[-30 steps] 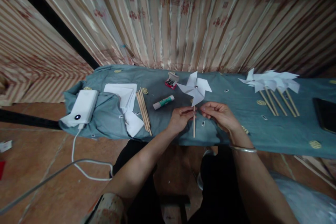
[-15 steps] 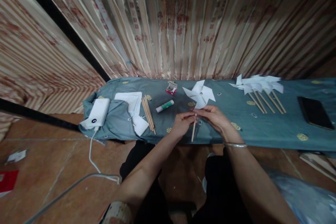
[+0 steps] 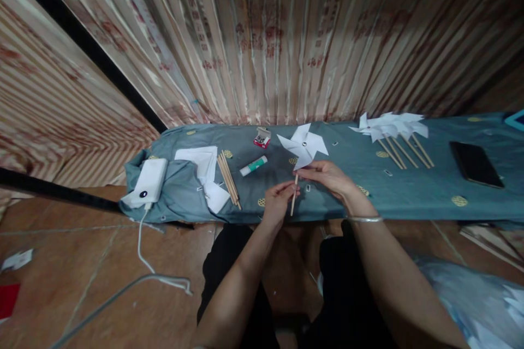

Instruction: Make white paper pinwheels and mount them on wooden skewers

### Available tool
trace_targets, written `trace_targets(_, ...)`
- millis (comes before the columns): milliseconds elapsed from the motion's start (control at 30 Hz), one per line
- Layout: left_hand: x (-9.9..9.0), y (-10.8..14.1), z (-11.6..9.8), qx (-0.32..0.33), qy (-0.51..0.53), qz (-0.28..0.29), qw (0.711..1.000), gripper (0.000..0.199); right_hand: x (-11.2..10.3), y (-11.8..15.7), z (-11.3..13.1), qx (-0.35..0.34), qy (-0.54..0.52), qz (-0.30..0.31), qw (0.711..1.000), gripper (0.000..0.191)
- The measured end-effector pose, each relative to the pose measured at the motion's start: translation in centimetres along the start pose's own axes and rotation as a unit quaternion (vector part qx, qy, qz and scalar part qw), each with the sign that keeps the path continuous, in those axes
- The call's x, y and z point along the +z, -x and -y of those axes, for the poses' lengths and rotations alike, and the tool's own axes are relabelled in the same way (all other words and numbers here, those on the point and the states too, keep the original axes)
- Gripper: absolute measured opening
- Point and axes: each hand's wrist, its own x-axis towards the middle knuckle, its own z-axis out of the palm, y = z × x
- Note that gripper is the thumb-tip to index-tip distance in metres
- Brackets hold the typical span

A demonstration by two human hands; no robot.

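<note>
Our left hand (image 3: 277,202) grips the stick (image 3: 292,206), our right hand (image 3: 329,176) probably too; hard twisting could tear the pinwheel (image 3: 303,147).

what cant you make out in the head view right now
All in the head view:
Stick in the left hand: upper end hidden by the right hand and pinwheel.
Small pins in the red box: too small to count.
Glue tube: print too small to read.
Blue thing: cut off by the right edge.
Finished pinwheels: overlapping blades hide one another.
</note>
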Motion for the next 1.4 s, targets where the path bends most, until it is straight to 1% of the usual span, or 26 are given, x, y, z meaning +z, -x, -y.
trace_targets(67,0.1,-0.5,0.1,-0.007,0.004,-0.006,1.000,0.027,-1.8,0.2,0.2,-0.003,0.051,-0.008,0.999,0.043)
trace_targets(100,0.1,-0.8,0.2,-0.011,0.005,-0.010,1.000,0.027,-2.9,0.3,0.3,-0.004,0.066,-0.030,0.997,0.044)
trace_targets(167,-0.1,-1.3,0.1,-0.016,0.005,-0.017,1.000,0.027,-4.8,0.1,0.3,-0.024,0.073,-0.096,0.992,0.045)
trace_targets(200,-0.1,-1.5,0.1,-0.017,0.006,-0.019,1.000,0.026,-5.6,-0.1,0.2,-0.052,0.073,-0.150,0.985,0.044)
trace_targets(233,-0.2,-1.8,0.0,-0.016,0.006,-0.020,1.000,0.026,-6.1,-0.4,0.1,-0.090,0.070,-0.208,0.972,0.043)
trace_targets(267,-0.2,-1.9,0.1,-0.015,0.005,-0.018,1.000,0.026,-6.5,-0.7,-0.1,-0.121,0.063,-0.251,0.958,0.041)
trace_targets(300,-0.1,-2.1,0.1,-0.014,0.003,-0.016,1.000,0.025,-6.6,-1.1,-0.3,-0.140,0.060,-0.276,0.949,0.039)
trace_targets(367,0.0,-2.3,0.3,-0.012,-0.002,-0.011,1.000,0.025,-6.4,-2.0,-0.6,-0.161,0.054,-0.297,0.940,0.035)
trace_targets(467,0.1,-2.5,0.6,-0.013,-0.005,0.000,1.000,0.025,-5.5,-3.2,-1.0,-0.180,0.048,-0.298,0.936,0.033)
trace_targets(600,0.2,-2.7,0.9,-0.018,-0.010,0.001,1.000,0.026,-4.8,-4.4,-1.3,-0.177,0.042,-0.289,0.940,0.034)
trace_targets(700,0.2,-3.0,1.0,-0.021,-0.006,-0.005,1.000,0.027,-4.6,-4.8,-1.4,-0.173,0.036,-0.292,0.940,0.033)
trace_targets(867,0.0,-3.3,0.8,-0.016,0.008,-0.007,1.000,0.032,-4.1,-4.6,-1.3,-0.169,0.026,-0.287,0.943,0.029)
trace_targets(967,-0.1,-3.4,0.7,-0.011,0.006,-0.006,1.000,0.035,-3.6,-4.2,-1.3,-0.157,0.021,-0.275,0.948,0.030)
trace_targets(1233,0.1,-3.6,0.8,0.000,0.005,-0.011,1.000,0.035,-2.1,-3.2,-1.5,-0.100,0.008,-0.226,0.969,0.038)
trace_targets(1400,0.3,-3.7,0.9,0.002,0.000,-0.017,1.000,0.032,-1.5,-3.2,-1.7,-0.092,0.007,-0.207,0.974,0.035)
